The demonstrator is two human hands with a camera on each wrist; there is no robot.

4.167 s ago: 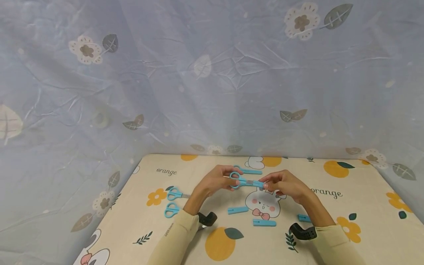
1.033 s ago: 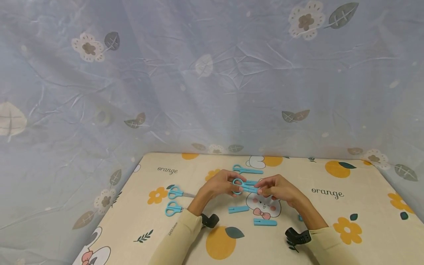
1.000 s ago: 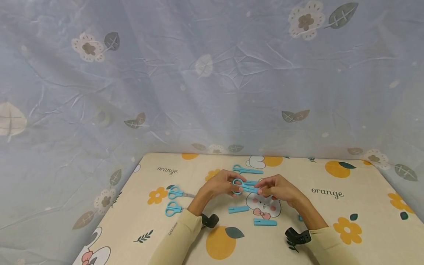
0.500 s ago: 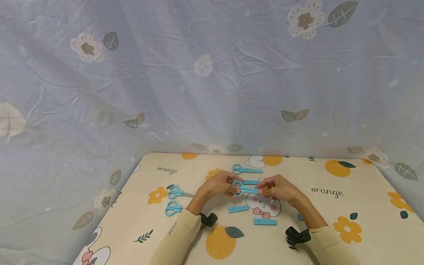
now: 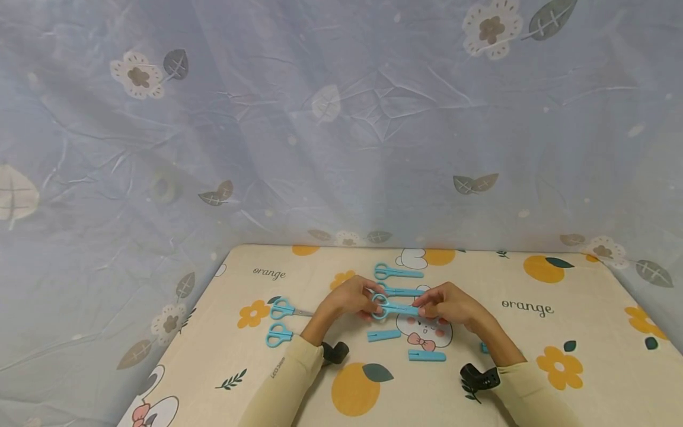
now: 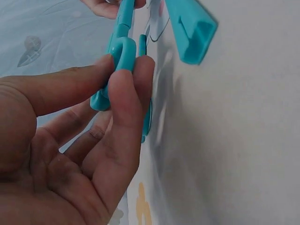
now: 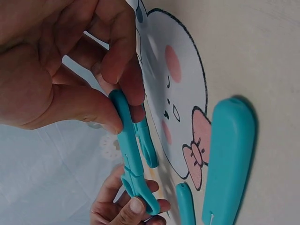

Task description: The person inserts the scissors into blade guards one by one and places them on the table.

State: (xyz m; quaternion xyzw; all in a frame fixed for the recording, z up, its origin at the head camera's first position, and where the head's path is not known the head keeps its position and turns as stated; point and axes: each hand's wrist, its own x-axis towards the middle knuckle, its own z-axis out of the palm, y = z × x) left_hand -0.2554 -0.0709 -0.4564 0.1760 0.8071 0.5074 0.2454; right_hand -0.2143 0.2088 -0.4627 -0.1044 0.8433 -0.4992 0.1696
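Observation:
Both hands hold one pair of light-blue scissors (image 5: 380,307) level above the cloth. My left hand (image 5: 349,296) pinches the finger loops between thumb and fingers. My right hand (image 5: 453,303) pinches the far end of the blue blade cover (image 7: 129,136). That cover sits against the handle, and no metal shows between them. Just behind lies a second covered pair of scissors (image 5: 404,292), partly hidden by the left fingers. Another covered pair (image 5: 401,273) lies farther back.
Two scissors with bare blades, an upper pair (image 5: 281,309) and a lower pair (image 5: 278,335), lie left, partly behind the left forearm. Loose blue covers lie nearer me: one (image 5: 384,335), another (image 5: 427,356), and a third (image 5: 484,348) mostly hidden by the right arm.
Bare metal showed between handle and cover 4.2 seconds ago; the cover now hides it. Both hands have come slightly nearer with the scissors, and more of the pair behind them shows.

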